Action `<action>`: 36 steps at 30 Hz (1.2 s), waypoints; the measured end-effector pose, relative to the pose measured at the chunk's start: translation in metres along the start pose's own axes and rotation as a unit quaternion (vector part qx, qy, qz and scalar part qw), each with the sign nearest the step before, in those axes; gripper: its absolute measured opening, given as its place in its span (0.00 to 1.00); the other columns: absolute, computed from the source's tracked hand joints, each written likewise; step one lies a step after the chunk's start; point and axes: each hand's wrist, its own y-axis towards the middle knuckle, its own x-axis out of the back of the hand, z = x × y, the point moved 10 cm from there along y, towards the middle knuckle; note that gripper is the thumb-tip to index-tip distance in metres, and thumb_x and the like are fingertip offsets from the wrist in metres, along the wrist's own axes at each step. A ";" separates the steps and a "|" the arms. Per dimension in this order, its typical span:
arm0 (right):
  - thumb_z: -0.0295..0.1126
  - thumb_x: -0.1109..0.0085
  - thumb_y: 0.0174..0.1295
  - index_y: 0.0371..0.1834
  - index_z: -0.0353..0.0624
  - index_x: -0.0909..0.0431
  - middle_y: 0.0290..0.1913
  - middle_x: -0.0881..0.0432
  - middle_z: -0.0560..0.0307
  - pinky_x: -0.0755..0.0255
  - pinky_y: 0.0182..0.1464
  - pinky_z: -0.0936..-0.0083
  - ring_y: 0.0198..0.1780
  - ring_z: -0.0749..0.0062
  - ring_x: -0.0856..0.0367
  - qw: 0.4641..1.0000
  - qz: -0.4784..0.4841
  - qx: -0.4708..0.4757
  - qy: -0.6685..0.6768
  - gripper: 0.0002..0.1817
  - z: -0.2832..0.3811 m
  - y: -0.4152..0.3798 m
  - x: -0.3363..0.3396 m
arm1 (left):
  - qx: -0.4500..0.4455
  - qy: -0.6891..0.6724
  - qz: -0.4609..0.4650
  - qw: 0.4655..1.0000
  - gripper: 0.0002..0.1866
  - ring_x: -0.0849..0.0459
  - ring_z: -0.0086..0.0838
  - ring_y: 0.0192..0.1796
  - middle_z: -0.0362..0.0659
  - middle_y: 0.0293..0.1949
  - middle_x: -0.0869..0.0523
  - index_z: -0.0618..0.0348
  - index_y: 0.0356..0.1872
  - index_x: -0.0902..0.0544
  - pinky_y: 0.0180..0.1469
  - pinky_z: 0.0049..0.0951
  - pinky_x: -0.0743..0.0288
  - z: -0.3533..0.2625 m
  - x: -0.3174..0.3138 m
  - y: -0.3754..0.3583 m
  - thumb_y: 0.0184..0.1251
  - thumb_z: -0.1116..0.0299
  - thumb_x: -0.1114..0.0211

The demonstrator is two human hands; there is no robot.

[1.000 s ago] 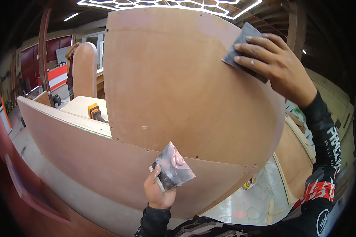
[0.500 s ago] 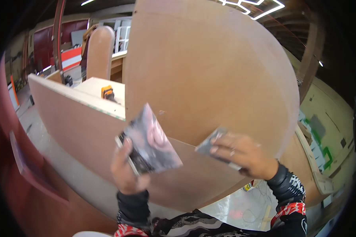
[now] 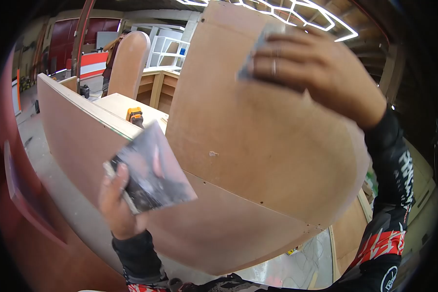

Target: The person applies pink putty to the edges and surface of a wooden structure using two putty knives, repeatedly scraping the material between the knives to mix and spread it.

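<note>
My left hand (image 3: 117,202) grips a square metal plate (image 3: 153,168) with dark and pinkish smears at its lower left edge, thumb on top. Raised at the upper right, my right hand (image 3: 301,68) holds a flat grey blade (image 3: 254,56) by its back, fingers wrapped over it. The blade is close to the upper part of a large brown curved panel (image 3: 258,131); whether it touches cannot be made out. A small pale patch (image 3: 213,154) and several dark screw holes show on the panel.
A low curved wall (image 3: 82,114) runs off to the left. A yellow and black power tool (image 3: 135,116) lies on a wooden surface behind it. Farther back are a rounded upright board (image 3: 130,65), white shelving (image 3: 170,51) and a person (image 3: 111,56). A reddish panel (image 3: 29,204) stands at left.
My right hand has risen with the blade from the panel's lower part to its upper part. My left hand and the plate have shifted left and slightly down. The view has turned somewhat.
</note>
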 end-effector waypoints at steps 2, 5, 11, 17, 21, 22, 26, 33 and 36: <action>0.21 0.42 0.55 0.56 0.49 0.19 0.57 0.17 0.60 0.33 0.67 0.61 0.64 0.62 0.24 0.998 0.040 -0.044 0.012 0.23 -0.045 0.021 -0.020 | 0.043 -0.028 -0.021 0.998 0.18 0.15 0.34 0.50 0.46 0.48 0.16 0.67 0.57 0.26 0.56 0.35 0.22 0.035 0.025 -0.008 0.74 0.65 0.43; 0.20 0.42 0.56 0.56 0.46 0.17 0.52 0.13 0.56 0.30 0.62 0.65 0.59 0.65 0.20 0.996 0.043 0.007 -0.073 0.22 -0.063 0.058 -0.016 | 0.124 -0.083 -0.053 0.987 0.16 0.15 0.34 0.49 0.47 0.47 0.16 0.67 0.55 0.26 0.56 0.36 0.23 0.088 0.044 -0.024 0.74 0.67 0.44; 0.18 0.43 0.54 0.54 0.49 0.16 0.53 0.13 0.61 0.32 0.63 0.66 0.57 0.67 0.20 0.994 0.061 0.063 -0.062 0.24 -0.077 0.093 -0.040 | 0.208 -0.144 -0.062 0.966 0.15 0.16 0.34 0.48 0.48 0.46 0.17 0.68 0.54 0.26 0.55 0.37 0.24 0.145 0.060 -0.046 0.72 0.69 0.44; 0.16 0.43 0.53 0.56 0.47 0.16 0.53 0.14 0.55 0.34 0.65 0.66 0.58 0.63 0.20 0.992 0.104 0.046 -0.050 0.26 -0.081 0.089 -0.045 | 0.210 -0.151 -0.062 0.964 0.16 0.16 0.36 0.48 0.47 0.46 0.16 0.66 0.55 0.26 0.56 0.39 0.24 0.155 0.053 -0.043 0.72 0.68 0.45; 0.15 0.43 0.51 0.56 0.47 0.17 0.55 0.14 0.53 0.35 0.67 0.65 0.61 0.62 0.21 0.991 0.109 0.052 -0.061 0.27 -0.079 0.071 -0.039 | 0.216 -0.147 -0.056 0.964 0.16 0.16 0.36 0.49 0.46 0.48 0.17 0.66 0.56 0.26 0.57 0.39 0.24 0.159 0.050 -0.044 0.72 0.68 0.45; 0.15 0.43 0.51 0.56 0.47 0.17 0.55 0.14 0.53 0.35 0.67 0.65 0.61 0.62 0.21 0.991 0.108 0.051 -0.063 0.27 -0.078 0.065 -0.036 | 0.216 -0.146 -0.059 0.964 0.16 0.16 0.36 0.49 0.46 0.48 0.17 0.66 0.56 0.26 0.57 0.39 0.24 0.159 0.049 -0.045 0.72 0.68 0.45; 0.14 0.42 0.50 0.56 0.47 0.17 0.56 0.15 0.57 0.35 0.67 0.62 0.62 0.64 0.21 0.988 0.124 0.018 -0.091 0.28 -0.063 0.040 -0.017 | 0.219 -0.152 -0.036 0.963 0.17 0.16 0.36 0.50 0.46 0.48 0.17 0.66 0.56 0.26 0.57 0.39 0.24 0.159 0.032 -0.045 0.72 0.68 0.45; 0.16 0.40 0.50 0.55 0.47 0.18 0.57 0.17 0.60 0.36 0.67 0.63 0.63 0.65 0.23 0.986 0.154 -0.043 -0.051 0.26 -0.059 -0.014 -0.010 | 0.228 -0.161 0.009 0.960 0.18 0.17 0.38 0.51 0.47 0.49 0.16 0.66 0.58 0.26 0.58 0.41 0.26 0.168 -0.011 -0.046 0.72 0.67 0.45; 0.21 0.38 0.54 0.57 0.49 0.20 0.60 0.18 0.61 0.36 0.67 0.62 0.64 0.66 0.25 0.983 0.165 -0.059 -0.059 0.25 -0.055 -0.039 -0.010 | 0.241 -0.165 0.003 0.957 0.18 0.17 0.38 0.52 0.46 0.49 0.16 0.66 0.58 0.25 0.58 0.42 0.26 0.177 -0.025 -0.050 0.72 0.67 0.46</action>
